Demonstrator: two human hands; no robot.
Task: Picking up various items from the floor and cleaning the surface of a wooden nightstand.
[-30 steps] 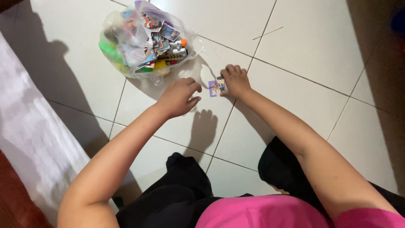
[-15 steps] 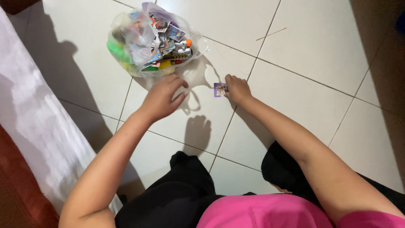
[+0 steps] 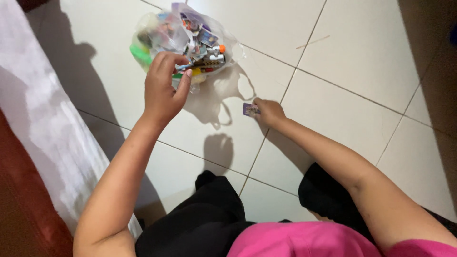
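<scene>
A clear plastic bag [image 3: 157, 33] stuffed with small colourful cards and toy pieces lies on the white tiled floor [image 3: 342, 52]. My left hand [image 3: 164, 88] hovers over the bag's near edge, fingers curled towards the thumb at the plastic; whether it grips anything is unclear. My right hand [image 3: 271, 113] rests on the floor to the right of the bag, its fingertips pinching a small purple card [image 3: 249, 109] that lies flat on the tile. The bag's loose handle [image 3: 240, 88] trails between the two hands.
A white cloth [image 3: 52, 133] over a red-brown piece of furniture [image 3: 19, 209] runs along the left edge. My black-clad knees [image 3: 209, 219] and pink top [image 3: 304, 240] fill the bottom. A thin stick [image 3: 312, 42] lies on the tiles beyond.
My left hand has left the card and lifted up and left to the bag's near edge. My right hand stays on the card.
</scene>
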